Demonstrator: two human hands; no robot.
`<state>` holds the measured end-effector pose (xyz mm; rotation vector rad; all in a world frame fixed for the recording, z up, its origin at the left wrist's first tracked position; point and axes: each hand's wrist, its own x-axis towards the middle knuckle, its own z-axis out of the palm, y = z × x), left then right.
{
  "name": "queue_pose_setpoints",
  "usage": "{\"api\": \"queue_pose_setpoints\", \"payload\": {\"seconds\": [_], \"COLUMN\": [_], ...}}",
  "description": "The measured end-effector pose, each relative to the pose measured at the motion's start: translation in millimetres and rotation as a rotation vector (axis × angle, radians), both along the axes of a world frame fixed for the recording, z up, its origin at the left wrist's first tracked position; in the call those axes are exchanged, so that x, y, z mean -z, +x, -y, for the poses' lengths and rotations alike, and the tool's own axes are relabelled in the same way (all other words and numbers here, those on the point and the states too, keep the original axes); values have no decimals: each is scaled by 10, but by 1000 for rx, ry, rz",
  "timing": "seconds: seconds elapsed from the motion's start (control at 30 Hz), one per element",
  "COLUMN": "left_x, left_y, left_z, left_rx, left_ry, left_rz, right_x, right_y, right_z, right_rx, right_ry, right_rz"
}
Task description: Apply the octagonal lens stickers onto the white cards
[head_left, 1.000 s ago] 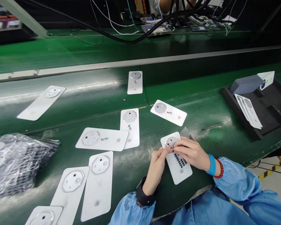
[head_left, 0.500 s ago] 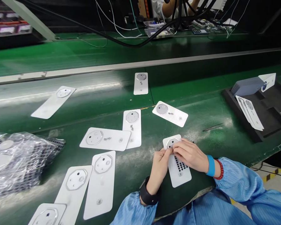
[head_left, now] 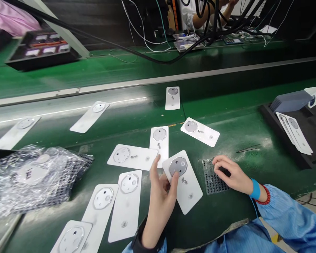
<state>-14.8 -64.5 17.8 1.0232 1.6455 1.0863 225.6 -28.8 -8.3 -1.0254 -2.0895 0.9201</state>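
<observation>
My left hand (head_left: 162,193) grips a white phone back cover (head_left: 188,188), thumb on its grey octagonal camera ring and fingers beneath. The cover lies tilted, its lower end pointing right. To its right is a clear sheet of small black dots (head_left: 216,184) on the bench. Over the sheet's upper right part, my right hand (head_left: 233,175) has its thumb and fingertips pinched together; what lies between them, if anything, is too small to make out. Beside my left hand, another back cover (head_left: 133,156) overlaps an upright back cover (head_left: 159,142).
Several more white covers (head_left: 125,214) lie on the green bench. A plastic bag (head_left: 42,179) of dotted sheets is at left. Tweezers (head_left: 249,148) lie at right, near a black tray (head_left: 287,140) holding covers. Black cables (head_left: 158,59) hang across the back, where another person's arms show.
My hands have parted: the left has drawn the cover leftward, while the right has moved right, over the dotted sheet, now uncovered beside the cover. The view has shifted left.
</observation>
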Motion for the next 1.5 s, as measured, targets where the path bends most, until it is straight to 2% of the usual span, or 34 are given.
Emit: {"api": "queue_pose_setpoints", "payload": {"seconds": [0.1,0.17,0.23,0.33,0.4,0.47,0.6,0.67,0.93,1.17,1.23,1.37,1.43,1.5], "left_x": [-106,-156,-185,-197,-195,-198,-242,-281,-357,-356,-351,-372,-383,-371], "left_y": [181,311,387,393,376,380,455,489,494,464,452,451,456,456], "left_z": [42,31,9,-12,-6,13,58,72,114,125,125,139,147,147], "left_rx": [37,81,86,70,87,115,185,216,204,160,133,119,91,31], "left_ry": [4,1,27,59,47,32,47,46,115,128,132,93,81,76], "left_rz": [59,91,84,43,35,34,31,49,84,66,61,110,132,135], "right_x": [-246,-341,-330,-222,-206,-275,-486,-530,-557,-511,-495,-508,-511,-492], "right_y": [-123,-219,-255,-187,-137,-145,-318,-395,-372,-356,-343,-306,-294,-289], "right_z": [2,-24,-68,-110,-89,-32,74,82,57,196,206,188,198,229], "right_rx": [77,88,114,193,231,232,131,100,57,71,37,11,71,192], "right_ry": [27,2,-101,-287,-314,-228,81,177,348,608,625,492,443,340], "right_rz": [-72,-121,-184,-251,-250,-220,-159,-140,-50,138,130,-2,-98,-184]}}
